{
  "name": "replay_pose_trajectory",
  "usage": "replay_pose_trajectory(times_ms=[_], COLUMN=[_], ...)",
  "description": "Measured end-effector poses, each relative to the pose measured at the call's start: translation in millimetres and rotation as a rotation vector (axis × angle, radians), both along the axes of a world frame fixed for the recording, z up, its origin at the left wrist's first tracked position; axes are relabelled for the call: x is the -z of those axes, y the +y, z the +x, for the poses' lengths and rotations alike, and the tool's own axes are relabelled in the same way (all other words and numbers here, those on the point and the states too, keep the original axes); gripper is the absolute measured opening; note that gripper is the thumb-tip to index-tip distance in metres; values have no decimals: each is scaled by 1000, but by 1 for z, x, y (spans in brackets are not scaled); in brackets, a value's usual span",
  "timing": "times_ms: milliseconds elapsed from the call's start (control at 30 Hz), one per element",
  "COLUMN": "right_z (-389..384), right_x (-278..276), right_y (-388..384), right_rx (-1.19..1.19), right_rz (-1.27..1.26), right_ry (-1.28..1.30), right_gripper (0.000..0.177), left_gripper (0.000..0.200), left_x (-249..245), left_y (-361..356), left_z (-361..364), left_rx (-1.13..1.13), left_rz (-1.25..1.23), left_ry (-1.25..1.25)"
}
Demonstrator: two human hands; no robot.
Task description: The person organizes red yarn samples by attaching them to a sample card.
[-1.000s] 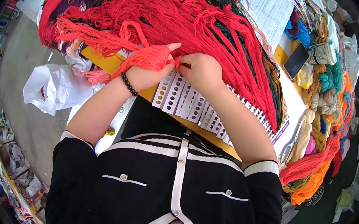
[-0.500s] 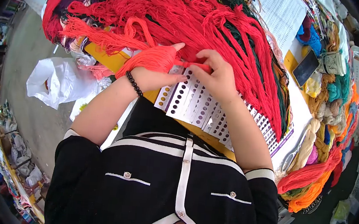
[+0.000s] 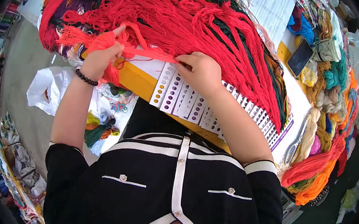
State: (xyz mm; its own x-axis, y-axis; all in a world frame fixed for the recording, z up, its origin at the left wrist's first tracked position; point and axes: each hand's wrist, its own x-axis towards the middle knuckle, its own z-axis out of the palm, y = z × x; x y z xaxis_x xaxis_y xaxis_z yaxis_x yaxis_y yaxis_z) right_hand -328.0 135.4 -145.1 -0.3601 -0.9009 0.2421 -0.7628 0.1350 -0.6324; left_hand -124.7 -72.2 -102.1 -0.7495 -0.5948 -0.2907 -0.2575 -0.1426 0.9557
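Left hand: we see the left hand [image 3: 102, 57] closed in a fist around the gathered body of the coral yarn skein; a bracelet [image 3: 86, 77] of round black beads circles the wrist.
Right hand: we see the right hand [image 3: 203, 71] pinching the other end of the coral strands between thumb and fingers.
Coral yarn skein [image 3: 150, 55]: soft, fine strands, drawn into a flat, narrow band between the two hands, above the near edge of the tabletop [image 3: 137, 80]; loose, frayed ends spread beyond the left fist.
Red yarn heap [image 3: 166, 20]: long, crinkled strands, layered over dark green ones, directly beyond the hands.
Shade strips [image 3: 170, 94]: flat, white and rectangular, overlapping in a fan along the yellow edge; we note rows of round spots, yellow or purple on the nearest strips.
Right side: smooth black smartphone [image 3: 300, 58], metal scissors [image 3: 291, 152], and a twisted cream hank [image 3: 309, 135] beside them.
Left side: crumpled, thin white plastic bag [image 3: 46, 86], below tabletop level.
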Motion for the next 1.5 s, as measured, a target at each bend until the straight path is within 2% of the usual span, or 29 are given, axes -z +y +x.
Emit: replay_pose_trajectory(times_ms=[100,167,233,300,333,400,433,467,500,567,600,733,800,833,900,1000,1200,1300,1500], right_z=[1,4,8,19,27,46,55,64,70,78,82,84,84,85,89,92,93,93,90], right_x=[-4,-8,-11,-27,-35,-47,-50,-52,-59,-78,-76,-82,-78,-79,-84,-85,-83,-84,-80], right_y=[1,5,14,24,29,33,33,31,30,29,29,34,38,39,42,46,51,52,53], right_rx=[2,5,30,81,130,69,20,-57,-65,-185,-198,-110,-119,-121,-112,-87,-33,-28,5], right_rz=[48,89,6,17,31,-11,-60,-71,-73,-137,-103,-19,44,46,-48,-62,-86,-81,-60], right_ry=[-36,-46,-266,-343,-428,-537,-642,-800,-799,-818,-1238,-1318,-1356,-1356,-1409,-1438,-1414,-1405,-1385], right_gripper=[23,24,27,26,25,22,20,15,15,13,14,14,14,14,13,12,14,14,16], left_gripper=[53,51,48,36,32,25,30,32,34,37,40,45,46,46,39,35,37,30,32], left_x=[-9,-11,-4,-5,-4,-10,-20,-24,-28,-38,-41,-36,-30,-32,-39,-39,-39,-40,-44], left_y=[0,-4,0,39,57,84,97,104,110,128,134,143,148,148,147,148,157,159,161], left_z=[-6,-5,8,24,31,37,38,38,37,26,22,19,19,21,25,24,23,23,21], left_rx=[-11,-496,-557,-502,-377,-62,-46,29,107,95,88,103,103,100,132,69,-46,-58,2], left_rz=[-26,291,370,338,176,-200,88,169,248,314,385,213,-3,-3,178,326,244,267,189], left_ry=[33,256,245,189,193,191,118,163,210,295,377,306,283,283,185,279,306,295,225])
